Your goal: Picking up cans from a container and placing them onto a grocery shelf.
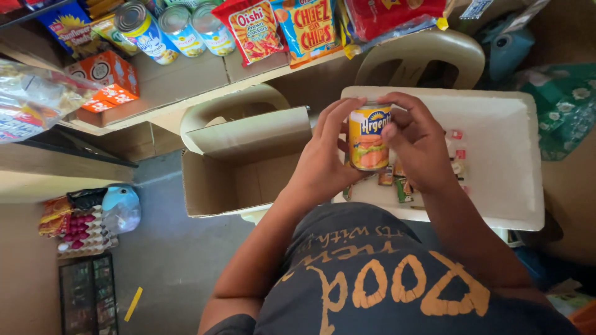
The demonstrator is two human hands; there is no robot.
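I hold a small yellow food can (369,138) upright in front of me with both hands. My left hand (325,158) wraps its left side and my right hand (419,146) covers its right side and top. The can hangs over the left edge of a white foam lid (503,155). Several small sachets (403,183) lie on that lid, partly hidden under my right hand. An open cardboard box (214,183) stands just left of my hands on a beige plastic chair.
A wooden shelf (186,80) at the back carries several tall cans (180,28), snack bags (282,28) and an orange carton (108,77). A second beige chair back (428,53) rises behind the lid. Egg trays (84,232) and a blue bag lie on the grey floor.
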